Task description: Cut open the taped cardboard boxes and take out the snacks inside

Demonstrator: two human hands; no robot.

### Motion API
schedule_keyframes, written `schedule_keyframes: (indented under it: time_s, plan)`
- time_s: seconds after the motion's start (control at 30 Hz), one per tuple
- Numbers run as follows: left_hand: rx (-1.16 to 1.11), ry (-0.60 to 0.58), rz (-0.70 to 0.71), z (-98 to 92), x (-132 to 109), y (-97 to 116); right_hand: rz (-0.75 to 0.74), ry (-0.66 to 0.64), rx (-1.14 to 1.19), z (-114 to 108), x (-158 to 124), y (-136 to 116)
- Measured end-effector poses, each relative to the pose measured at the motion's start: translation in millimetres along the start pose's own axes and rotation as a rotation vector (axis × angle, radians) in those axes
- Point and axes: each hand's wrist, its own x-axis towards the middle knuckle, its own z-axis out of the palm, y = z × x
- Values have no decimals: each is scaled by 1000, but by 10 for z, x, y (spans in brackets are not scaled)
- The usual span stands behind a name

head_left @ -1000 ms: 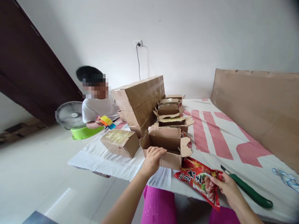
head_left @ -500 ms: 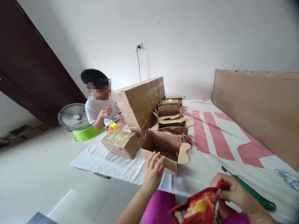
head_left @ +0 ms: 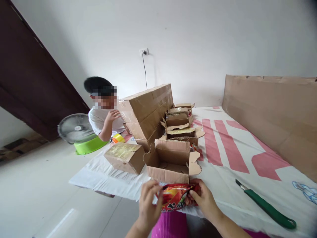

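Before the open box [head_left: 167,173], right fingers [head_left: 196,197] gripping red packet [head_left: 175,195], left fingers [head_left: 149,191] bent, parted.

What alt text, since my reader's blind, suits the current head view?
A person's right hand holds a red packet, left hand at its other end, before an open cardboard box on a cloth-covered table. Beyond stand more open boxes beside stacked closed boxes; a green-handled knife lies at right; another person is at left.

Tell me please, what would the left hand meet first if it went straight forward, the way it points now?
The left hand would probably first meet the near wall of the open box; the red packet is to the hand's right. Depth is unclear from this view.
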Motion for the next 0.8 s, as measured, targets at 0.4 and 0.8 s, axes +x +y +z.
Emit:
schedule_keyframes:
  time_s: [0.4,0.8]
  plan:
    - [214,-226,205,808,-75,-184,-1,90,-142,-605,-171,624]
    - [383,-244,190,1409,420,-923,-49,-166,-352,-673,-119,656]
